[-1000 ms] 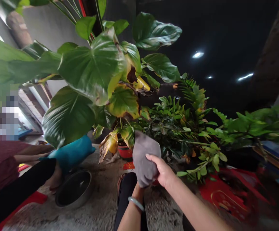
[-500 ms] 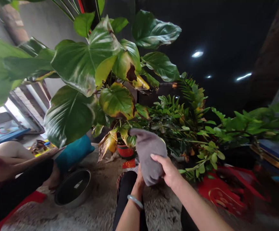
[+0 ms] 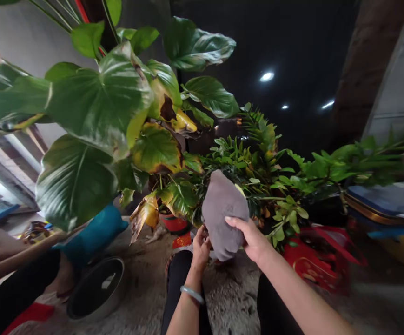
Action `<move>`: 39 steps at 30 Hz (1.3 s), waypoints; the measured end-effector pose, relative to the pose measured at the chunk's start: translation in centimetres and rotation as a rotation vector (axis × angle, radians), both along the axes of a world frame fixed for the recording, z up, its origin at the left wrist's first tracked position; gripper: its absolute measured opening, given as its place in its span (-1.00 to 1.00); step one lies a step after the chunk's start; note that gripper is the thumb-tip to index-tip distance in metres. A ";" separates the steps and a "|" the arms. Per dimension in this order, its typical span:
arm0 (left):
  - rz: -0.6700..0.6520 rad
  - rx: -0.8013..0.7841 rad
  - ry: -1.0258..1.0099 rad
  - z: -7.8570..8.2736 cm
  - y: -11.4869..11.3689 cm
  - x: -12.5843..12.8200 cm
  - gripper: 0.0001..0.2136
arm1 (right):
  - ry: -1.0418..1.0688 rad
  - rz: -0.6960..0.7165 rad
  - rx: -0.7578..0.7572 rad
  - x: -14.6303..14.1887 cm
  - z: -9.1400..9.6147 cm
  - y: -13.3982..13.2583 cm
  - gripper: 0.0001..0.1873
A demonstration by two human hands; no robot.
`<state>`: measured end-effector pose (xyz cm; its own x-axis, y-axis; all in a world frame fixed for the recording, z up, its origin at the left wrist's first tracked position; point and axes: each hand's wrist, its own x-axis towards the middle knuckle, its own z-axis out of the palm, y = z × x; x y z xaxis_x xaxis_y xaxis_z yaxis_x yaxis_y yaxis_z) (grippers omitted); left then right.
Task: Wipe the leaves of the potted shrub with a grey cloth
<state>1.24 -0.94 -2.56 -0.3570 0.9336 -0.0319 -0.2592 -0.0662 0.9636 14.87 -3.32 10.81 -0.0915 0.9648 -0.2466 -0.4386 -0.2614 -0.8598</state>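
Note:
A grey cloth [image 3: 224, 209] is spread out in front of me, with a sliver of yellow-green showing behind its upper right edge. My right hand [image 3: 248, 237] grips it from the right, thumb on top and the other fingers hidden underneath. At the cloth's lower left edge is my left hand [image 3: 201, 249], with a pale bracelet on the wrist. Its fingers are bent and close together; what they hold, if anything, is hidden. Leafy green plants [image 3: 236, 158] stand directly behind the cloth.
A big-leaved plant [image 3: 100, 100] with browned leaves fills the upper left. Beneath it sit a red pot [image 3: 174, 223] and a round metal basin [image 3: 97, 291]. Another person's leg [image 3: 20, 274] is at left. A red bag [image 3: 316, 265] lies on the right.
The cloth's folded-over top now stands up and lies flatter. My left hand has come out from behind it to its left edge. The view has swung to the right.

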 end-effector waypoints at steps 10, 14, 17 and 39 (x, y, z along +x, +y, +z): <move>0.015 -0.019 0.019 -0.3 0.7 -0.4 -0.46 | 0.139 -0.153 -0.075 6.6 1.8 -2.4 -0.62; 0.030 -0.008 0.011 -0.1 0.5 0.6 -0.49 | 0.291 -0.460 0.175 7.8 4.1 3.0 -0.61; -0.001 -0.014 -0.007 0.3 0.2 1.1 -0.51 | 0.315 -0.421 -0.109 6.9 1.2 3.3 -0.71; -0.161 -0.047 -0.097 1.3 0.1 1.2 -0.59 | 0.235 -0.138 -0.383 4.9 -4.1 -3.9 -0.71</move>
<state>2.45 -0.83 -1.25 -0.1964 0.9750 -0.1038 -0.3542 0.0282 0.9347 19.81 -7.26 6.71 -0.0648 0.8151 -0.5756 -0.6629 -0.4663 -0.5858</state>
